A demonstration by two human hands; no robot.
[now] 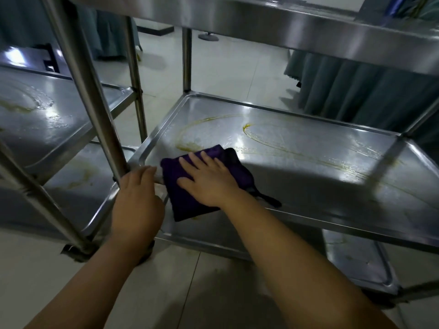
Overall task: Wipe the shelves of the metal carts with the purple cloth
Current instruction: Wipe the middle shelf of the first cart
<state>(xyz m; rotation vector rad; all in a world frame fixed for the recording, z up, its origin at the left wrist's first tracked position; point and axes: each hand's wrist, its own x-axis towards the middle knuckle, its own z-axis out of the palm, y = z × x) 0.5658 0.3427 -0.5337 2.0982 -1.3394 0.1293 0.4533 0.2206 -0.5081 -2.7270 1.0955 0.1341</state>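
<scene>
Right hand (209, 180), fingers flat, presses the purple cloth (187, 200) onto the stained middle shelf (308, 162); left hand (136, 195) grips the shelf's corner rim.

Bare forearms, sleeveless, ringless hands (171, 188)

Middle shelf (308, 162) of right-hand metal cart spanning centre and right of frame, steel, raised rim. Yellowish smears (261, 136) curving across its upper half. Purple cloth (180, 186) lying flat at its lower-left corner. Lower shelf (356, 260) showing beneath, lower right. Left cart's shelf (47, 119) at left edge, carrying similar smear. Pale tiled floor (225, 67) supporting both carts.
</scene>
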